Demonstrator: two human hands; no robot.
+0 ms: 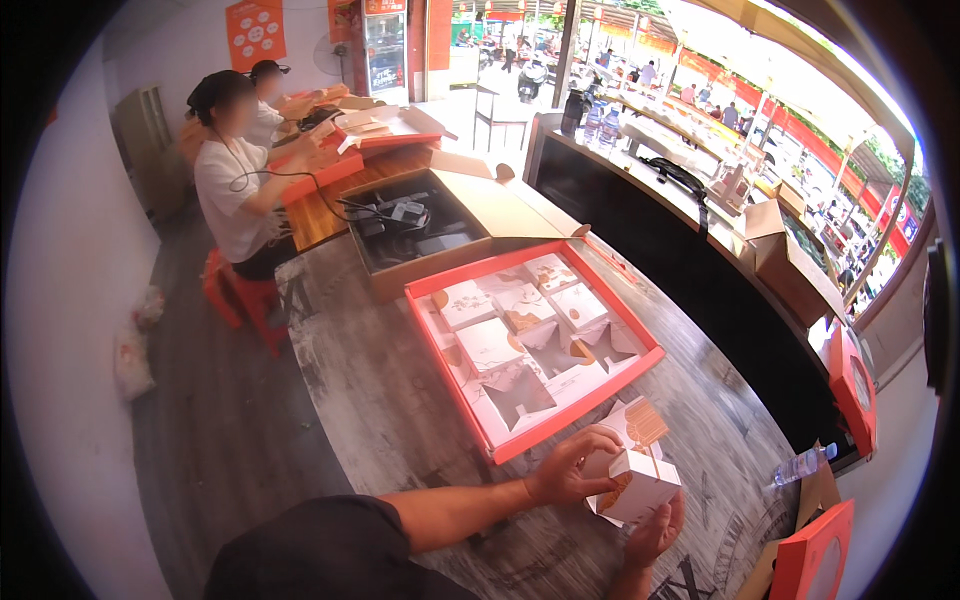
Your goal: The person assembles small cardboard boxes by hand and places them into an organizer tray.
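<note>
A small white carton (646, 484) with a tan printed pattern is between my two hands, above the near part of the table. My left hand (572, 466) has its thumb and fingers closed on the carton's left side. Against its right lower side my right hand (655, 528) is curled, holding it too. Beyond the carton's top stands a tan striped flap (646, 424); whether it belongs to the same carton I cannot tell. Just ahead lies a shallow red tray (545, 436) with several white patterned cartons (490, 344) in its far rows and open folded recesses (518, 394) nearer me.
Behind the tray sits an open cardboard box (400, 282) with black items and a cable. A water bottle (803, 466) and red boxes (815, 552) are on the right. A dark counter (660, 270) runs along that side. Two people (235, 180) work at a wooden table far left.
</note>
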